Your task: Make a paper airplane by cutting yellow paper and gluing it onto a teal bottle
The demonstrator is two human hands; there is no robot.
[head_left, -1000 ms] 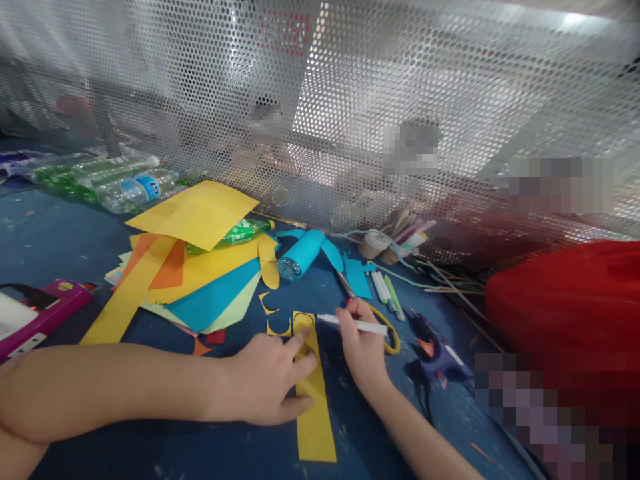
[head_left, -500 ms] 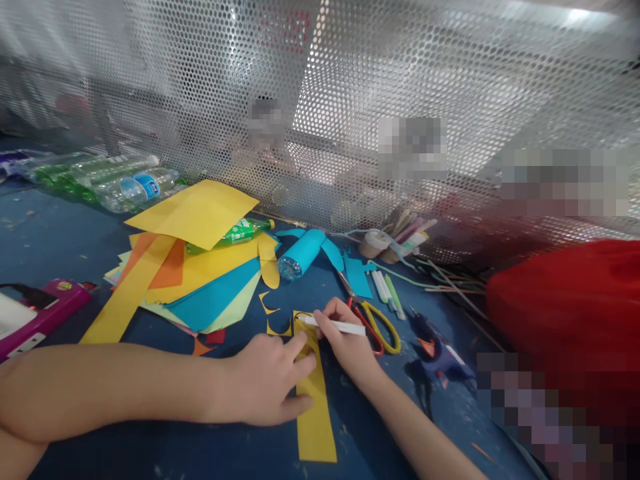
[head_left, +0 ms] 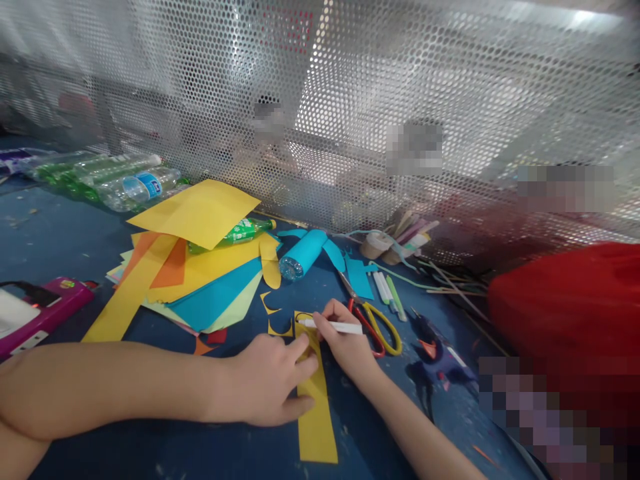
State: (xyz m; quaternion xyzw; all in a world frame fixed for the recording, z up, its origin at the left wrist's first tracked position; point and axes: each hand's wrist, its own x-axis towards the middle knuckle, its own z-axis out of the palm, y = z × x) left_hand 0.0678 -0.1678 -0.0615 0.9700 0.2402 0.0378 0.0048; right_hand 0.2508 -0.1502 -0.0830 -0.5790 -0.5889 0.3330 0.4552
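Observation:
A long yellow paper strip [head_left: 316,420] lies on the blue table [head_left: 65,260] in front of me. My left hand [head_left: 267,387] rests flat on the strip, fingers spread and pressing it down. My right hand [head_left: 345,343] grips a white pen [head_left: 333,326], its tip touching the top end of the strip, where a dark curved line is drawn. Small yellow offcuts [head_left: 273,319] lie just left of the strip's top.
Red and yellow scissors [head_left: 375,327] lie right of my right hand, a dark glue gun [head_left: 435,350] beyond them. Coloured paper sheets [head_left: 200,273], a blue wrapped roll [head_left: 303,253], plastic bottles [head_left: 120,183], a pink box [head_left: 37,317], red fabric [head_left: 565,313] and a perforated metal screen [head_left: 400,100] surround the spot.
My right hand has moved left with the pen, off the scissors and onto the top end of the yellow strip. My left hand has stayed on the strip.

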